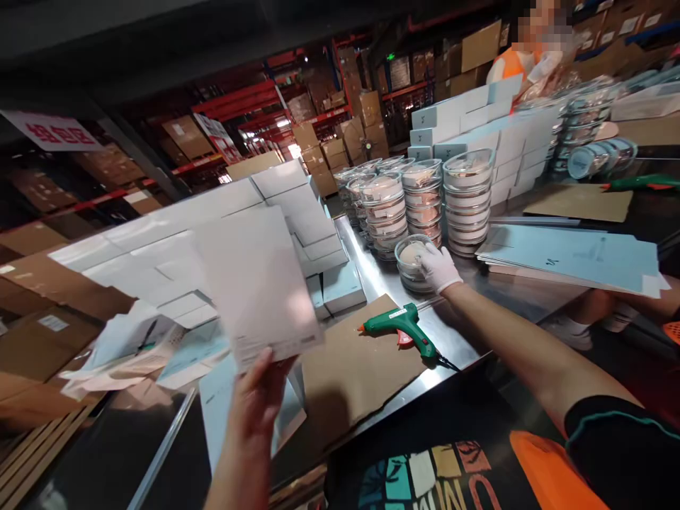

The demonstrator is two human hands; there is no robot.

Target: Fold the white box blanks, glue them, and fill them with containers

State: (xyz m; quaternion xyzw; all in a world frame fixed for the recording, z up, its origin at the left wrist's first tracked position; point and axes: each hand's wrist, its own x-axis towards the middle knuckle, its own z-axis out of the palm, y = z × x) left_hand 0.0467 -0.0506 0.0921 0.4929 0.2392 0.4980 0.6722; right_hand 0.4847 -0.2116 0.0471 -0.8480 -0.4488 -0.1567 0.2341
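My bare left hand [260, 389] grips a white box [258, 283] by its lower edge and holds it raised, with small print along the bottom. My right hand [440, 268], in a white glove, has its fingers on the side of a clear round container [410, 255] at the top of a low stack. Beige contents show through the lid. Between my hands, a green glue gun [398, 322] lies on a cardboard sheet [350, 375], its orange nozzle pointing left. Taller stacks of clear round containers [467, 198] stand just behind my right hand.
White boxes [159, 248] are piled high at the left, with more stacked boxes [523, 149] at the back right. Flat light-blue box blanks [574, 255] lie on the metal table [457, 326] at the right. Another person [523, 64] in an orange vest is beyond the far boxes.
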